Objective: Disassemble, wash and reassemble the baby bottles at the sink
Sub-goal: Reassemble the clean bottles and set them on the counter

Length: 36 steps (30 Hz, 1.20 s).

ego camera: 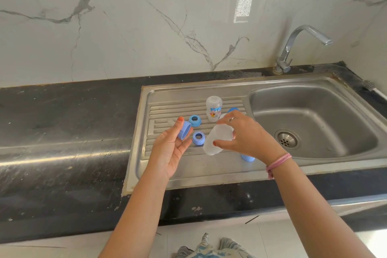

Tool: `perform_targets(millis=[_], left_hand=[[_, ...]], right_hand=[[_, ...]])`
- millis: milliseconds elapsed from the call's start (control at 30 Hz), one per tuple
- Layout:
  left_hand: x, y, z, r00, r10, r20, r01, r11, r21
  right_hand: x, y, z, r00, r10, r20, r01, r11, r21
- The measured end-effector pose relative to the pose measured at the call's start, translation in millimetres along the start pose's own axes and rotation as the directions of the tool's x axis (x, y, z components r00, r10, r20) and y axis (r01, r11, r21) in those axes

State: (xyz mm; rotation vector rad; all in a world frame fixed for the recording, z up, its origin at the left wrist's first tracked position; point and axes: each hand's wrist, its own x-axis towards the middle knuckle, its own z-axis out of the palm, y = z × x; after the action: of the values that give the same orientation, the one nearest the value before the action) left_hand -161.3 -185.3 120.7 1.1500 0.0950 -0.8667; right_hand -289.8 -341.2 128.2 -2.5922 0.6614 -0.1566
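My left hand (pixel 170 148) holds a blue screw ring (pixel 184 130) between thumb and fingers above the steel drainboard (pixel 167 174). My right hand (pixel 247 135) grips a clear bottle body (pixel 217 141), tilted with its open end toward the lower left. Two more blue rings (pixel 194 120) (pixel 198 138) lie on the drainboard ribs. A second clear bottle (pixel 213 108) with a printed label stands upside down behind them. A blue part (pixel 233 110) peeks out behind my right hand, and another blue piece (pixel 248 157) shows under my right wrist.
The sink basin (pixel 314 119) with its drain (pixel 287 138) lies to the right, under a chrome tap (pixel 293 48). A black stone counter (pixel 62 121) stretches left of the drainboard. A marble wall stands behind.
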Motion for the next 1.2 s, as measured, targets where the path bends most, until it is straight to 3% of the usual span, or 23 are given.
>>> perform_targets(millis=[200,267,367,533,700,1000,1067,1133,1200], left_hand=[[2,3,-6,0.998,0.019,-0.056,-0.020,1.000,-0.015],[3,5,-10,0.995,0.031,-0.094,-0.034,0.999,-0.028],[1,9,-12,0.995,0.029,-0.099,-0.041,0.992,-0.122],[-7,14,-6,0.998,0.057,-0.031,-0.063,0.968,-0.242],[-10,18,-3,0.988,0.140,-0.060,-0.147,0.979,-0.138],[-14,31,-3,0.964,0.252,0.085,-0.243,0.964,-0.104],[-14,31,-2,0.951,0.289,0.109,-0.281,0.956,-0.085],[-12,33,-3,0.919,0.362,0.159,-0.356,0.932,-0.065],[-8,36,-6,0.857,0.420,0.298,-0.409,0.907,-0.100]], right_hand=[[-6,-14,-18,0.987,0.009,-0.163,0.043,0.948,0.315],[-10,-19,-24,0.972,0.040,-0.231,0.073,0.885,0.460],[-10,-24,-25,0.971,0.090,-0.220,0.073,0.769,0.635],[-8,-32,-12,0.980,0.066,-0.185,0.090,0.687,0.721],[-7,-37,4,0.988,0.043,-0.145,0.086,0.634,0.769],[-12,-49,28,0.989,0.110,-0.097,0.018,0.567,0.823],[-14,-53,36,0.988,0.144,-0.060,-0.012,0.454,0.891],[-18,-61,39,0.991,0.117,0.069,-0.089,0.177,0.980],[-24,-70,38,0.973,0.049,0.225,-0.220,-0.094,0.971]])
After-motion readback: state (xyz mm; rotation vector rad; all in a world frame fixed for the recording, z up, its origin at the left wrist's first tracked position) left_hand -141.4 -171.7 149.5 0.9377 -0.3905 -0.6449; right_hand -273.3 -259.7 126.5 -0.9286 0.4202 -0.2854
